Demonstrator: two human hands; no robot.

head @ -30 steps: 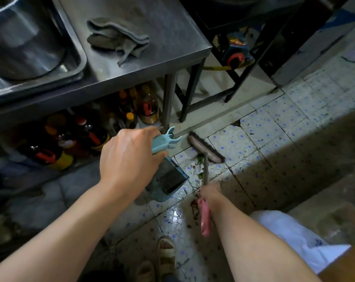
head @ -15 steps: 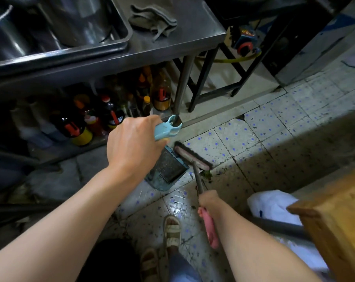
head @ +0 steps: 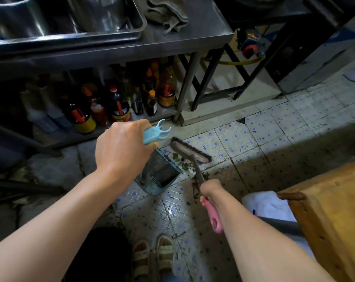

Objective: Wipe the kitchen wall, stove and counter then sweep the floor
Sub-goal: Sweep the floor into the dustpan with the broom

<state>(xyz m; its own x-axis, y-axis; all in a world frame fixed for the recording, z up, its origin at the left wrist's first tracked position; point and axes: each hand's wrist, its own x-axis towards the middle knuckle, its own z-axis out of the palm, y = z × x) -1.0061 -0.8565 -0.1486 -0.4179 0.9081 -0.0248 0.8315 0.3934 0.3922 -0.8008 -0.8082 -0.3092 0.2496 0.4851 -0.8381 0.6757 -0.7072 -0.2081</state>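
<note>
My left hand point(head: 122, 148) grips the light-blue handle of a dustpan point(head: 159, 171) whose pan stands on the tiled floor point(head: 253, 143). My right hand point(head: 210, 190) holds the pink-ended handle of a small broom point(head: 189, 149). The broom's dark bristle head lies on the floor just right of the pan's mouth. Green leaf scraps and dark debris point(head: 184, 164) lie between the broom head and the pan. A grey cloth point(head: 166, 14) lies crumpled on the steel counter point(head: 192, 35) above.
Several sauce bottles point(head: 119, 104) crowd the shelf under the counter. A steel tray with pots point(head: 71, 23) sits on the counter's left. A wooden block point(head: 333, 216) and a white bag point(head: 268, 204) stand at the right. My sandalled feet point(head: 152, 255) are at the bottom.
The broom head has swept left across the tiles toward the dustpan, pushing debris to its mouth. My view shifted, bringing the wooden block into sight at the right.
</note>
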